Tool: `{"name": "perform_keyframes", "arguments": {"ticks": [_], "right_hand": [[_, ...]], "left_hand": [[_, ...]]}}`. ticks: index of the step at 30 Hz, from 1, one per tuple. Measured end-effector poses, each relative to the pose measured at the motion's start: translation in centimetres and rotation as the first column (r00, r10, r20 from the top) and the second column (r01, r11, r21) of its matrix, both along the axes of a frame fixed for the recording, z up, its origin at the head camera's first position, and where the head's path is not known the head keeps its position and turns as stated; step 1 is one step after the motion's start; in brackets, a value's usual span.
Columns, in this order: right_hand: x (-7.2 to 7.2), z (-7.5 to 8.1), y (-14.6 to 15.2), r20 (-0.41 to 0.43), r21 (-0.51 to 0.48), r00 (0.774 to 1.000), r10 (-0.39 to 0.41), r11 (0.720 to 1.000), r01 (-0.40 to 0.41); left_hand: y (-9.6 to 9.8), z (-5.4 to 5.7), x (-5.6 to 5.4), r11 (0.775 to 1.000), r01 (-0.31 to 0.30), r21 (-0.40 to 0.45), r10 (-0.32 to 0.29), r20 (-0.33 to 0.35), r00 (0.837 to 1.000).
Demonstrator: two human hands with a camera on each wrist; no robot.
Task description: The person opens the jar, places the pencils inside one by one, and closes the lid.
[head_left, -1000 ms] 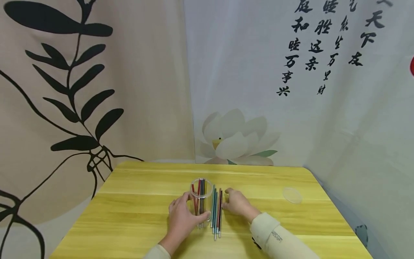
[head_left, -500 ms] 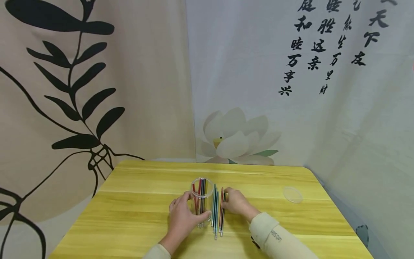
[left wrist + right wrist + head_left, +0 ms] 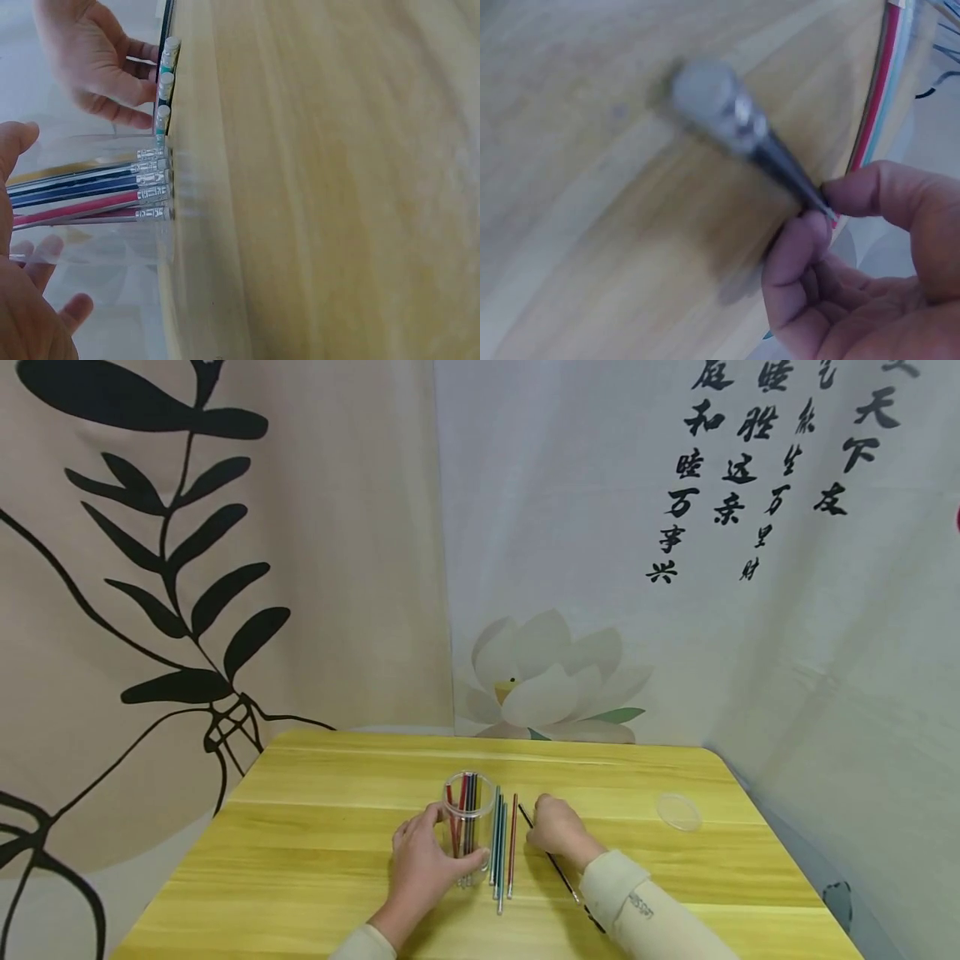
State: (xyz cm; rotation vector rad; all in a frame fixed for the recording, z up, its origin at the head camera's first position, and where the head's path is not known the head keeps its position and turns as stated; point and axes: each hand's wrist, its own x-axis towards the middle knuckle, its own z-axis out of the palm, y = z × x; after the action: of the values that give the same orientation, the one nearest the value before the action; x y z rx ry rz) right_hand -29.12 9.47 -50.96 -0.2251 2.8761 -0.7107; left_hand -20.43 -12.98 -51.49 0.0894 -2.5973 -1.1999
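Note:
My left hand (image 3: 427,864) holds a clear plastic cup (image 3: 482,831) upright on the table, thumb at its near right side and fingers at its left. Red, dark and yellow pencils (image 3: 82,199) stand inside, their eraser ends down at the base. To the right, my right hand (image 3: 558,829) pinches a black pencil (image 3: 557,868) between thumb and forefinger. Its blurred silver and pale eraser end (image 3: 712,101) points toward the right wrist camera. Between cup and right hand lie several teal and dark pencils (image 3: 499,852) side by side, with a red pencil (image 3: 512,852) next to them.
A clear round lid (image 3: 678,812) lies on the wooden table (image 3: 300,843) toward the back right. Behind the table's far edge hangs a printed cloth backdrop (image 3: 360,568) with leaves, a lotus and writing.
My right hand has separated the black pencil from the row, drawn it right and slanted it toward the sleeve. The red pencil stays by the teal ones. My left hand and the cup remain in place.

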Motion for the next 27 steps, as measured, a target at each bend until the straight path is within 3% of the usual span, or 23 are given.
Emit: {"name": "perform_keyframes", "arguments": {"ticks": [9, 14, 16, 18, 19, 21, 24, 27], "right_hand": [[-0.1, 0.0, 0.3, -0.062, 0.074, 0.996, 0.061, 0.996, -0.057], [-0.3, 1.4, 0.3, -0.072, -0.052, 0.994, 0.084, 0.995, -0.088], [-0.3, 2.7, -0.1, -0.131, -0.134, 0.988, 0.085, 0.986, -0.103], [0.0, 4.7, -0.7, -0.250, -0.209, 0.964, 0.090, 0.967, -0.145], [0.2, 5.8, -1.0, -0.323, -0.252, 0.942, 0.088, 0.952, -0.175], [0.9, 8.2, -1.8, -0.505, -0.304, 0.860, 0.077, 0.916, -0.261], [2.0, 11.5, -2.8, -0.718, -0.349, 0.694, 0.040, 0.843, -0.409], [3.1, 13.9, -3.6, -0.837, -0.352, 0.546, -0.001, 0.766, -0.538]], "left_hand": [[-0.1, 0.0, 0.1, 1.000, 0.004, -0.011, -0.004, -0.003, 1.000], [-0.1, -0.1, 0.1, 1.000, 0.005, -0.009, -0.005, -0.003, 1.000], [-0.1, -0.1, 0.1, 1.000, 0.007, -0.006, -0.007, -0.001, 1.000], [-0.1, 0.0, 0.1, 1.000, 0.007, -0.004, -0.007, 0.002, 1.000], [-0.1, 0.0, 0.1, 1.000, 0.008, -0.005, -0.008, 0.002, 1.000], [-0.1, 0.0, 0.1, 1.000, 0.011, -0.002, -0.011, 0.004, 1.000], [-0.1, 0.1, 0.1, 1.000, 0.017, 0.002, -0.017, 0.006, 1.000], [-0.1, 0.0, 0.1, 1.000, 0.020, 0.012, -0.021, 0.014, 1.000]]}}
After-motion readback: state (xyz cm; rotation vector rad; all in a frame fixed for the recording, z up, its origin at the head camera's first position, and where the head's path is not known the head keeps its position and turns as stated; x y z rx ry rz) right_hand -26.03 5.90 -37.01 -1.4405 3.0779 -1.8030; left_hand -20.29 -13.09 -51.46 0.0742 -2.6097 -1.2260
